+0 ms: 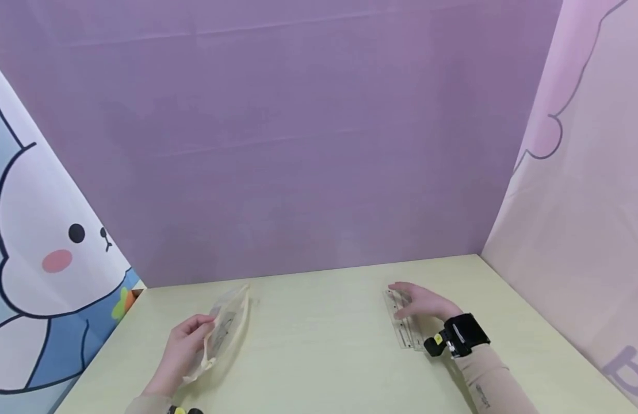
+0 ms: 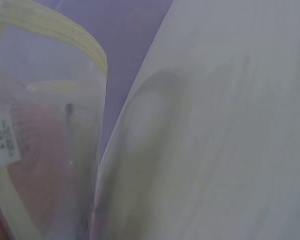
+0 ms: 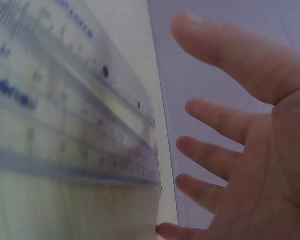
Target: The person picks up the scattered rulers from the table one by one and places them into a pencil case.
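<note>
My left hand (image 1: 181,348) pinches the near edge of a clear plastic pouch (image 1: 229,322) with cream-coloured borders, tilted up over the table's left side. Up close in the left wrist view, the pouch (image 2: 50,60) shows a cream zip edge and a small white label (image 2: 6,137) with printed digits. Over on the right, clear plastic rulers (image 1: 403,333) lie side by side on the table, with dark scale marks and blue lettering. My right hand (image 1: 424,302) hovers at their far end, and its fingers (image 3: 215,160) are spread in the right wrist view, holding nothing.
The pale wooden table (image 1: 319,345) meets a purple backdrop (image 1: 319,144) along its far edge. A printed panel with a cartoon animal (image 1: 54,218) stands on the left. On the right rises a pink panel (image 1: 577,247).
</note>
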Demonstrator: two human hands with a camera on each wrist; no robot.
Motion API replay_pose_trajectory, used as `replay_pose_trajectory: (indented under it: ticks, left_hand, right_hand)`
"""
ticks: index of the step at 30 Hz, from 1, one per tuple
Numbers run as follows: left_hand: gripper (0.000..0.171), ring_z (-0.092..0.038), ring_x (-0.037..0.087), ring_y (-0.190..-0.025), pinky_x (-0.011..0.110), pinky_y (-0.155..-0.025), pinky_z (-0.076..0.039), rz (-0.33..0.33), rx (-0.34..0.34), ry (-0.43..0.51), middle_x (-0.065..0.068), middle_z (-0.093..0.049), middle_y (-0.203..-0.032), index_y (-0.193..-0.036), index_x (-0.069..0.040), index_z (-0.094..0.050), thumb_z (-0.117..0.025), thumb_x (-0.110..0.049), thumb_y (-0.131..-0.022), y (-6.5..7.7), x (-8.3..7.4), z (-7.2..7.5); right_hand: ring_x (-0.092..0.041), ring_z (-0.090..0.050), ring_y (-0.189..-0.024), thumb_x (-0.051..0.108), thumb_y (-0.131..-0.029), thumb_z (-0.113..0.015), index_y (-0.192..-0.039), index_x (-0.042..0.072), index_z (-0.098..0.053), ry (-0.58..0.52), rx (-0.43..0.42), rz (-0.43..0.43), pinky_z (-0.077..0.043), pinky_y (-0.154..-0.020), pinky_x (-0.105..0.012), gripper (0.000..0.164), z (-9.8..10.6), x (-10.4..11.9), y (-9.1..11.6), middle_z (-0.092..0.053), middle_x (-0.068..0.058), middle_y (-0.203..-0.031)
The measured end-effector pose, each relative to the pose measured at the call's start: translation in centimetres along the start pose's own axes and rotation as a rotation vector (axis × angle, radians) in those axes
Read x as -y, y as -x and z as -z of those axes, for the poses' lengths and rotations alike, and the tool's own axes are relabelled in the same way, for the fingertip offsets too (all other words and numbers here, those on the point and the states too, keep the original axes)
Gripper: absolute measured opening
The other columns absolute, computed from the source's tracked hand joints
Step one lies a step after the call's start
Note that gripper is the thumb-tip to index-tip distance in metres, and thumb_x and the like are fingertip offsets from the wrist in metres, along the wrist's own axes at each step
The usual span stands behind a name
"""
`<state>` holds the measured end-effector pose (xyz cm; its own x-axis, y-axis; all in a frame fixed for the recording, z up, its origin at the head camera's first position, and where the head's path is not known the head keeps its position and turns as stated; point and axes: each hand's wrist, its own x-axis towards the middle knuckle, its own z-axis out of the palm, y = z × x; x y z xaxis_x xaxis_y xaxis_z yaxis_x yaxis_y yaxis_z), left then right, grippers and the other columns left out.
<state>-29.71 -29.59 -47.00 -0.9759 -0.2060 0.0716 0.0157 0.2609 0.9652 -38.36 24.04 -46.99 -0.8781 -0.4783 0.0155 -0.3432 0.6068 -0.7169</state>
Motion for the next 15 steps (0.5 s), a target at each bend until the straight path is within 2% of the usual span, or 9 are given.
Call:
replay_pose_trajectory:
  ticks: [4, 7, 15]
  left_hand:
    - [0.025, -0.057, 0.009, -0.077, 0.024, -0.065, -0.052, 0.017, 0.017, 0.027, -0.002, -0.063, -0.091, -0.11, 0.005, -0.064, -0.062, -0.013, -0.093, 0.0, 0.2, -0.3]
    - [0.025, -0.058, 0.01, -0.077, 0.024, -0.067, -0.051, 0.04, 0.024, 0.038, -0.003, -0.064, -0.092, -0.109, 0.004, -0.064, -0.062, -0.014, -0.092, 0.1, 0.3, -0.6]
    - [0.019, -0.055, 0.008, -0.067, 0.023, -0.062, -0.048, 0.1, 0.026, 0.108, -0.005, -0.062, -0.088, -0.106, 0.0, -0.067, -0.062, -0.011, -0.091, 0.0, 1.2, -1.2]
  right_hand:
    - [-0.055, -0.008, -0.137, 0.023, -0.068, -0.087, -0.148, -0.004, -0.029, 0.037, 0.064, -0.016, -0.007, -0.105, -0.071, 0.103, -0.2, 0.1, 0.2, -0.015, -0.032, -0.153]
    - [-0.056, -0.003, -0.138, 0.024, -0.063, -0.089, -0.15, -0.002, -0.026, 0.061, 0.088, -0.034, -0.003, -0.104, -0.071, 0.11, -0.4, -0.2, 0.2, -0.012, -0.029, -0.155]
    - [-0.051, -0.008, -0.14, 0.03, -0.061, -0.09, -0.151, 0.002, -0.029, 0.158, 0.105, -0.057, -0.008, -0.107, -0.068, 0.112, -0.7, -0.8, 0.0, -0.017, -0.024, -0.156]
